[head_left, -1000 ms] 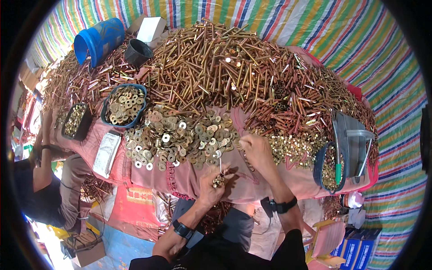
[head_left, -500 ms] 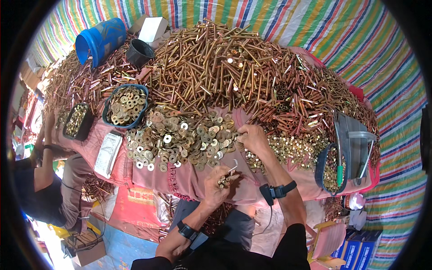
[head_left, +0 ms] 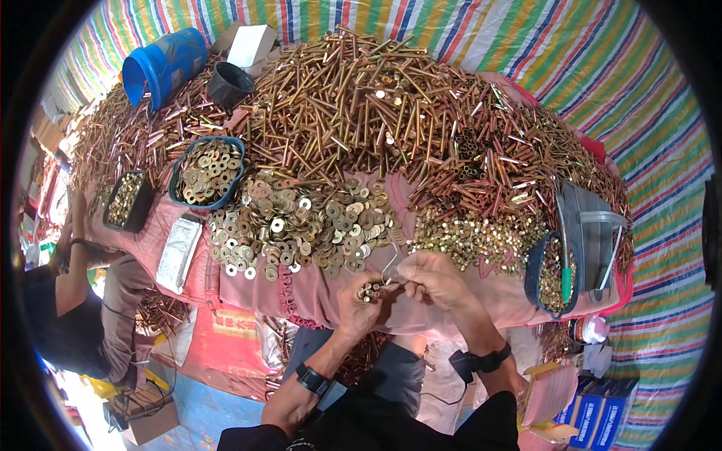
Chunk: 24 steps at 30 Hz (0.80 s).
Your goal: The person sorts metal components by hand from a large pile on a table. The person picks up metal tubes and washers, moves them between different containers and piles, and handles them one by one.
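Note:
My left hand is closed around a small bundle of brass-coloured bolts, their round ends facing up. A thin pale hooked piece sticks up between the two hands; which hand holds it, I cannot tell. Close on the right, my right hand has its fingers pinched together by the bundle, and what they grip is hidden. Beyond the hands lies a spread of flat round washers. Small brass-coloured nuts are heaped to the right of it.
A large heap of long metal bolts covers the far side. Washers fill a blue-rimmed tub; nuts fill a dark tub at right. A blue bucket lies at far left. Another person's arm is at left.
My right hand has drawn back from the edge of the washers and nuts to meet my left hand. The left hand has barely moved and still holds the bolts.

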Each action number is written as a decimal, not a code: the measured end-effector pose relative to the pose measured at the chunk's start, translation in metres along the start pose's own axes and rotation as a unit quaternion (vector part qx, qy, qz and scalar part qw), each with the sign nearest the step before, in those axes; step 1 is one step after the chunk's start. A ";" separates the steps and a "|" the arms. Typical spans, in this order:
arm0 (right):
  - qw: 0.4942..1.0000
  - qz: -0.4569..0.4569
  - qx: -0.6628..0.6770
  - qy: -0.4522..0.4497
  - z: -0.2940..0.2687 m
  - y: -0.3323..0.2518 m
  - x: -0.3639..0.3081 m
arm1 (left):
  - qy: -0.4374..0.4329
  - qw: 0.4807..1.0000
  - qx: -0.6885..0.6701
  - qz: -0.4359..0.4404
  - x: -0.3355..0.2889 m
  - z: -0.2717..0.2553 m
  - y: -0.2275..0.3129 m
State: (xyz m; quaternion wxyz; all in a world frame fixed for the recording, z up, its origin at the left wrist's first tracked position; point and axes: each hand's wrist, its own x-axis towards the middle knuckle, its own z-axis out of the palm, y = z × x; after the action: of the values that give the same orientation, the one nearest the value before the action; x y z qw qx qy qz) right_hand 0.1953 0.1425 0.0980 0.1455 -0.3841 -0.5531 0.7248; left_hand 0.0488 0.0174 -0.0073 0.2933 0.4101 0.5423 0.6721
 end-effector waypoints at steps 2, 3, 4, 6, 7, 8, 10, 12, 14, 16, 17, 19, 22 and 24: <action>1.000 0.012 -0.004 0.007 0.007 0.005 -0.004 | -0.001 0.999 -0.033 -0.014 -0.001 0.000 -0.002; 1.000 0.007 -0.010 0.025 0.011 0.008 -0.003 | -0.001 0.999 -0.036 -0.025 -0.001 -0.001 -0.004; 0.999 -0.022 -0.016 0.017 0.011 0.011 -0.003 | -0.001 0.998 -0.050 -0.041 -0.002 -0.001 -0.005; 0.997 -0.051 -0.053 0.038 0.008 0.015 -0.002 | -0.007 0.997 -0.058 -0.056 -0.003 0.001 -0.008; 0.978 -0.112 -0.146 0.095 0.004 0.015 0.003 | -0.011 0.997 -0.052 -0.054 -0.003 0.001 -0.010; 0.944 -0.177 -0.236 0.145 -0.001 0.015 0.012 | -0.014 0.997 -0.054 -0.053 -0.003 0.002 -0.011; 0.864 -0.257 -0.374 0.219 -0.013 0.011 0.035 | -0.007 0.994 -0.084 -0.068 -0.003 0.005 -0.012; 0.800 -0.250 -0.473 0.273 -0.030 -0.001 0.062 | -0.009 0.992 -0.109 -0.070 -0.003 0.004 -0.012; 0.755 -0.259 -0.555 0.236 -0.041 -0.008 0.079 | -0.022 0.989 -0.134 -0.054 -0.003 0.002 -0.010; 0.710 -0.248 -0.627 0.203 -0.046 -0.014 0.096 | -0.037 0.997 -0.042 -0.060 -0.003 -0.002 -0.008; 0.684 -0.252 -0.659 0.185 -0.046 -0.016 0.105 | -0.035 0.995 -0.074 -0.056 -0.002 -0.001 -0.007; 0.639 -0.242 -0.715 0.149 -0.045 -0.017 0.114 | -0.024 0.996 -0.079 -0.027 -0.002 -0.001 -0.005; 0.709 -0.226 -0.652 0.145 -0.047 -0.021 0.117 | -0.022 0.991 -0.126 -0.034 0.000 0.001 -0.003; 0.713 -0.337 -0.590 0.173 -0.049 -0.025 0.106 | -0.022 0.994 -0.091 -0.054 -0.001 0.001 -0.002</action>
State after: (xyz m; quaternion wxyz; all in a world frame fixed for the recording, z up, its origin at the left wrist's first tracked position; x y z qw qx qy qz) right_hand 0.1548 0.2523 0.0744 0.2170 -0.2991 -0.9262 0.0746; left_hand 0.0501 0.0173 -0.0094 0.3768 0.3667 0.4938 0.6926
